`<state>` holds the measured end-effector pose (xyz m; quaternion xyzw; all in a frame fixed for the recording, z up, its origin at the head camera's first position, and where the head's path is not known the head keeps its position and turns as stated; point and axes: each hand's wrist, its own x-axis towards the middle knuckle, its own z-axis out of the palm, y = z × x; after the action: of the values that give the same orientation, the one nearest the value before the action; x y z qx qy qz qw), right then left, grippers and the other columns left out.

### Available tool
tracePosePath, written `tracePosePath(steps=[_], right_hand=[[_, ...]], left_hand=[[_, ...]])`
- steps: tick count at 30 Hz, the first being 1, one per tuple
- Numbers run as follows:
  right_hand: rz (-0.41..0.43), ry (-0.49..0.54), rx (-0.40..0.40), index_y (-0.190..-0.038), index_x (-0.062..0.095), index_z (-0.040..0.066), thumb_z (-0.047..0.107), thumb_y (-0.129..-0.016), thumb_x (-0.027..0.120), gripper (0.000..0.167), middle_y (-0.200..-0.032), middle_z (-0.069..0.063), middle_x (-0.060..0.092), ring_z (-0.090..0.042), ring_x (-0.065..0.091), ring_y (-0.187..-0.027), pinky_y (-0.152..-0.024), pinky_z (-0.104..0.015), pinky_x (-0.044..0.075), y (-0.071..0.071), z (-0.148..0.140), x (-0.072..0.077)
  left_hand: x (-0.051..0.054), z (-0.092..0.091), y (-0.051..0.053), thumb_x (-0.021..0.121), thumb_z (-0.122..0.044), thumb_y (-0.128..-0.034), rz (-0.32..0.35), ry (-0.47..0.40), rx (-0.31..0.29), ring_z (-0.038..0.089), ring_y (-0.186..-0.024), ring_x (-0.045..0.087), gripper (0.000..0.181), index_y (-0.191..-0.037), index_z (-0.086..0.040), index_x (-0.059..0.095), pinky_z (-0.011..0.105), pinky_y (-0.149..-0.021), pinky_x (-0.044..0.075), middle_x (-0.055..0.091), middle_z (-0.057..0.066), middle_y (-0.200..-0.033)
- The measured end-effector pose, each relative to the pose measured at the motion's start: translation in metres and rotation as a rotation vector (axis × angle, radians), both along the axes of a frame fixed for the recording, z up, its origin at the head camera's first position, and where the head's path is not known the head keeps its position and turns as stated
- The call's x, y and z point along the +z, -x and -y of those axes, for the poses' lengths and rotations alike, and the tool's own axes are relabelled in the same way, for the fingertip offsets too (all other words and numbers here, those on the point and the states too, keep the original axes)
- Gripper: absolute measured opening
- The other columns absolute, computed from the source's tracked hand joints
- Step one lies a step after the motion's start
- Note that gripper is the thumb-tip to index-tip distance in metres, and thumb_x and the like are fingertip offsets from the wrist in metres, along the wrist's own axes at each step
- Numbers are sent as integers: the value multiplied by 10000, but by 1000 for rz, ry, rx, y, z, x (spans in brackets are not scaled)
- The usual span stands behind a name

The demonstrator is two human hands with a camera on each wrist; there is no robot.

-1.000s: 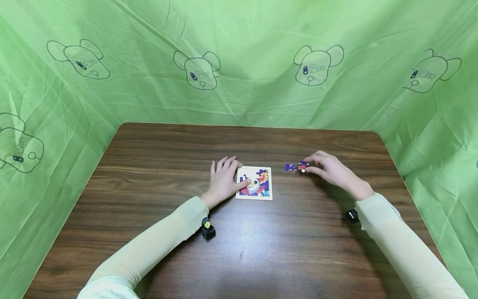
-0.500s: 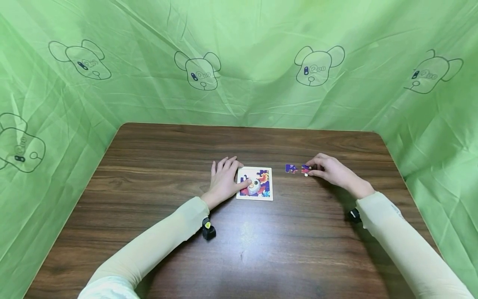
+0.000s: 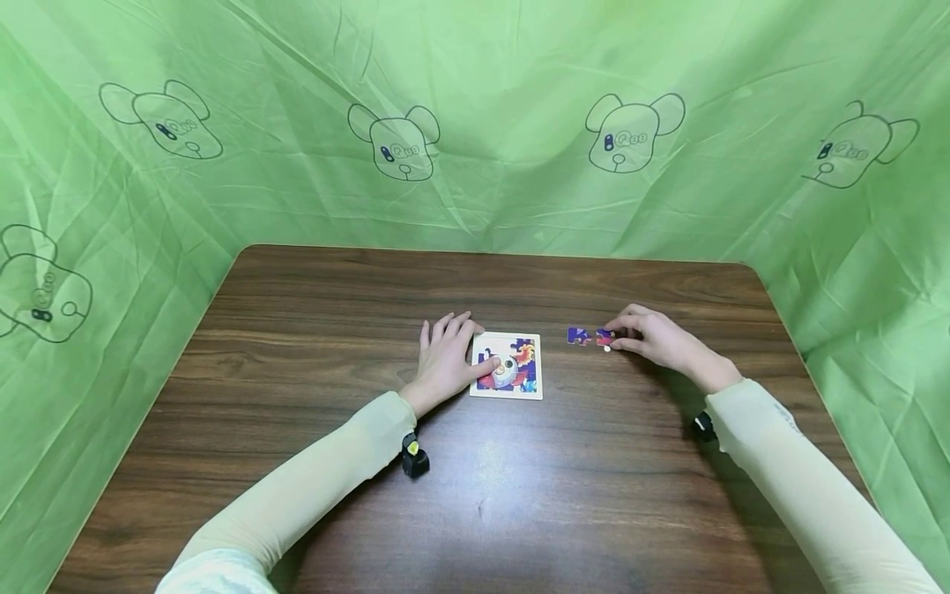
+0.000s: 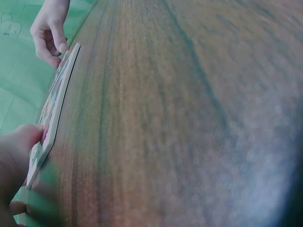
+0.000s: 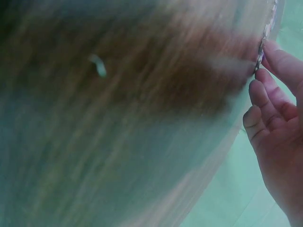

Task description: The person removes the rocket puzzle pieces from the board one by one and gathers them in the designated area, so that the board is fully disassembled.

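Observation:
A square jigsaw puzzle board [image 3: 508, 394] with a pale frame and a colourful picture lies on the table. My left hand [image 3: 447, 363] rests at its left side, fingers spread on the tabletop and thumb laid over the picture. In the left wrist view the thumb touches the top of the board [image 4: 57, 111]. To the right of the board my right hand [image 3: 656, 337] pinches a purple and red puzzle piece [image 3: 604, 338] between thumb and fingers, down at table level. Just left of that piece lies a second purple puzzle piece [image 3: 576, 336].
The brown wood-grain table [image 3: 475, 495] spreads around the puzzle. A green cloth [image 3: 512, 198] printed with bear-head outlines hangs behind it and on both sides. A small black device [image 3: 414, 458] sits on the left wrist, another [image 3: 703, 426] on the right.
The pinched piece was tilted close against the second piece. My right hand has drawn it slightly right and nearer, turned it, then shifted it a little back left. My left hand stays put.

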<state>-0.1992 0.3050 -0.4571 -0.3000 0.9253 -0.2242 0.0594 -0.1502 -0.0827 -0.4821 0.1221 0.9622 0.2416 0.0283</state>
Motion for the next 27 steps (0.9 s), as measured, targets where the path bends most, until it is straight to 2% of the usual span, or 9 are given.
tracePosePath(steps=[9, 13, 17, 21, 27], right_hand=[[-20, 12, 15, -1200, 755, 23, 85, -934, 781, 275, -1094, -93, 663, -200, 616, -904, -766, -406, 515, 0, -2, -2], [-3, 6, 10, -1216, 743, 17, 99, -943, 776, 288, -1087, -97, 657, -185, 592, -866, -733, -367, 500, 0, -3, -1], [5, 3, -16, -1232, 733, 25, 111, -957, 763, 290, -1087, -88, 662, -164, 581, -855, -730, -353, 495, -2, -3, 2], [-25, 27, -42, -1218, 736, 38, 108, -965, 751, 263, -1108, -83, 682, -150, 594, -855, -747, -364, 513, -5, 1, 8], [-41, 82, -9, -1196, 747, 45, 102, -949, 767, 254, -1103, -78, 689, -147, 607, -846, -757, -394, 526, -8, 21, 17]], left_hand=[[-1, 0, 0, 747, -606, -882, -6, -6, -3, 359, -1533, 274, 614, -1318, -200, 602, 664, -1237, 38, 419, 103, -1628], [-1, 0, 0, 742, -611, -885, 3, -3, -4, 356, -1537, 262, 617, -1322, -201, 597, 661, -1238, 29, 410, 97, -1633], [-1, 0, 1, 744, -609, -884, 2, -8, -6, 359, -1537, 265, 613, -1318, -200, 599, 663, -1238, 31, 411, 101, -1633], [-2, 0, 0, 750, -603, -881, -6, -11, -6, 361, -1532, 276, 609, -1310, -196, 605, 668, -1236, 40, 420, 108, -1626], [-2, 1, 1, 734, -616, -892, 8, -3, -5, 346, -1540, 255, 621, -1332, -201, 595, 653, -1241, 26, 400, 96, -1639]])
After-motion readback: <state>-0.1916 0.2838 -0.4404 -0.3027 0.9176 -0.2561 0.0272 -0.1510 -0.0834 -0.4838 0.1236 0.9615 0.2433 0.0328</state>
